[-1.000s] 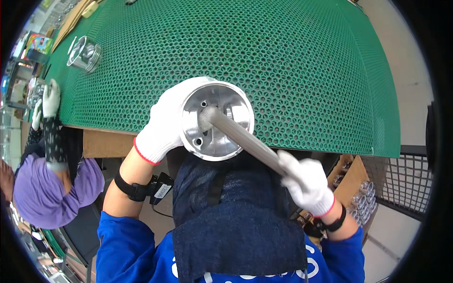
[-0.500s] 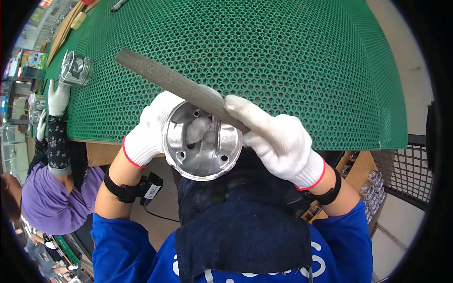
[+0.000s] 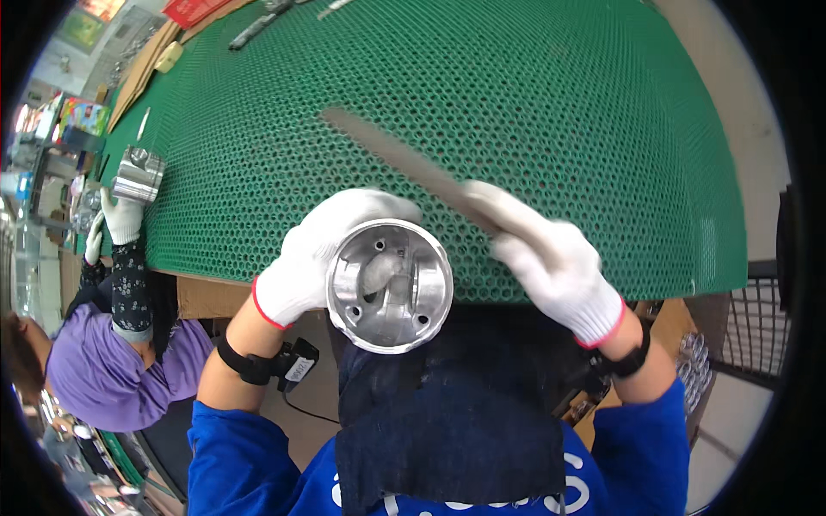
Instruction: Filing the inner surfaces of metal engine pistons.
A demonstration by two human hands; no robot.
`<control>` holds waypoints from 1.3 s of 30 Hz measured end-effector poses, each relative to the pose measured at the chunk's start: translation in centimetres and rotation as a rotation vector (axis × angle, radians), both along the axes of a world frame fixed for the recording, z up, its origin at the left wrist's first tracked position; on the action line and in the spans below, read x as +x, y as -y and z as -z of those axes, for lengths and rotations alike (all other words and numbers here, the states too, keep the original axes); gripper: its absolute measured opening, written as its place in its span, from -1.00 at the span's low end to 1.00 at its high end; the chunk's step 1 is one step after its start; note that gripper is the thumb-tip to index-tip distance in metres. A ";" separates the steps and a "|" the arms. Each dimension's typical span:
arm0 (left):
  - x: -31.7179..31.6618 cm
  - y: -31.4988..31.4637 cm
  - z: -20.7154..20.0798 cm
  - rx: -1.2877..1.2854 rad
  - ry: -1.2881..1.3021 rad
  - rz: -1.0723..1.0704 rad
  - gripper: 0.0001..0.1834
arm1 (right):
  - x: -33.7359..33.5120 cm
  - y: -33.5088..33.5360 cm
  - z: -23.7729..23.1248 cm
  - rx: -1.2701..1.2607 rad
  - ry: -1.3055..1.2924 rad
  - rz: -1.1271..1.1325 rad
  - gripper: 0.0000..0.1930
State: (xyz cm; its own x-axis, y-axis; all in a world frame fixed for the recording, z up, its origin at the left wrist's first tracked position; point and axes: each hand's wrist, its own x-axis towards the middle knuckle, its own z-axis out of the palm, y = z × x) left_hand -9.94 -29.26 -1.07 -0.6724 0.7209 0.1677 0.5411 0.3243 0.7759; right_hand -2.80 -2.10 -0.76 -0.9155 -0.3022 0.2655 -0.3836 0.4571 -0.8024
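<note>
**Hidden and blurred**

The file (image 3: 397,161) is motion-blurred; its handle end is buried in the right hand (image 3: 551,262). The left hand (image 3: 323,249) covers the piston's (image 3: 389,285) far wall. A neighbour's face is cut off at the left rim. Far-edge tools (image 3: 258,26) are too small to tell.

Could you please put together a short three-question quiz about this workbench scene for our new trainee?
1. True or false: the left hand holds the metal piston with its hollow side facing up.
2. What does the right hand grip?
A. a flat file
B. a hammer
C. a brush
3. What covers the bench: the green perforated ____.

Key: 1 true; 2 A; 3 mat.
</note>
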 end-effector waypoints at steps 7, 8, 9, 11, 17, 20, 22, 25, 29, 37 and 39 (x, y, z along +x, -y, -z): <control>6.1 -0.8 3.3 0.417 -0.060 -0.552 0.25 | 4.5 -3.5 1.5 -0.276 0.208 0.167 -0.48; 5.9 -1.9 2.3 0.681 0.018 -0.337 0.35 | 4.4 -3.5 1.3 -0.267 0.209 0.178 -0.48; 5.3 -2.1 1.4 0.615 0.080 -0.339 0.36 | 4.4 -3.2 1.3 -0.232 0.191 0.172 -0.49; 5.0 -1.1 1.2 0.333 0.084 -0.392 0.33 | 5.2 -3.5 1.3 -0.193 0.176 0.180 -0.50; 7.1 1.0 0.8 0.442 0.376 -0.562 -0.40 | 9.9 -5.4 0.6 0.068 -0.041 0.102 -0.55; 3.4 0.2 0.6 0.227 0.114 -0.410 -0.38 | 11.4 -6.5 -0.6 0.199 0.009 0.048 -0.55; 1.3 -1.2 -0.6 0.112 0.164 -0.234 -0.34 | 12.0 -6.5 -0.1 0.099 -0.025 0.007 -0.48; -0.7 -1.5 -0.1 -0.049 -0.058 -0.034 -0.24 | 9.1 -3.8 0.1 0.374 -0.057 -0.002 -0.47; -1.0 -2.4 -0.3 -0.138 -0.004 -0.031 -0.32 | 2.8 0.1 -0.6 0.344 -0.020 0.031 -0.45; -1.9 -2.8 0.2 0.134 0.223 0.120 -0.43 | 6.3 -3.9 -0.1 0.456 -0.189 -0.001 -0.43; -1.5 -3.5 -0.2 0.065 0.392 0.034 -0.48 | 1.8 -1.7 -2.2 0.406 0.052 -0.052 -0.44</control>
